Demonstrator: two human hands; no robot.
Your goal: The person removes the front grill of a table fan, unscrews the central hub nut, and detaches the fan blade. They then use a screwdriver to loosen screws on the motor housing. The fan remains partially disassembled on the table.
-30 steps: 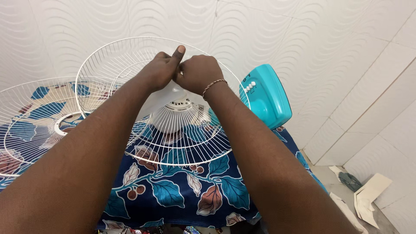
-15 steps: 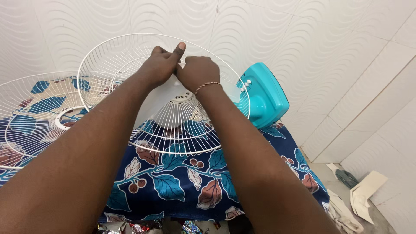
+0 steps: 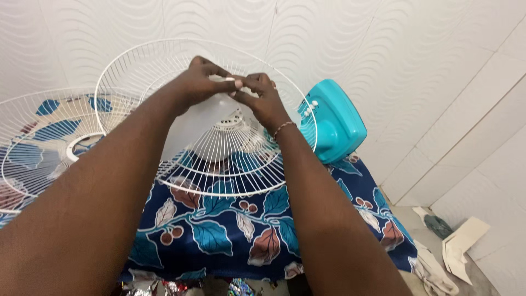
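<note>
Pinching: left hand (image 3: pixel 200 82) and right hand (image 3: pixel 262 96) meet fingertip to fingertip, closed on a small pale part; what it is cannot be told.
Position: hands sit above the white motor housing (image 3: pixel 222 134), inside the tilted white wire guard (image 3: pixel 219 159).
Guard: rests on the leaf-print cloth (image 3: pixel 230 235) over the worktop.
Left: second wire guard (image 3: pixel 41 142) lies flat.
Right: teal fan base (image 3: pixel 334 120) against the wall.

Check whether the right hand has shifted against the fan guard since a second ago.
Yes. The right hand has turned and moved slightly right along the fan guard; its fingertips now pinch toward the left hand.
</note>
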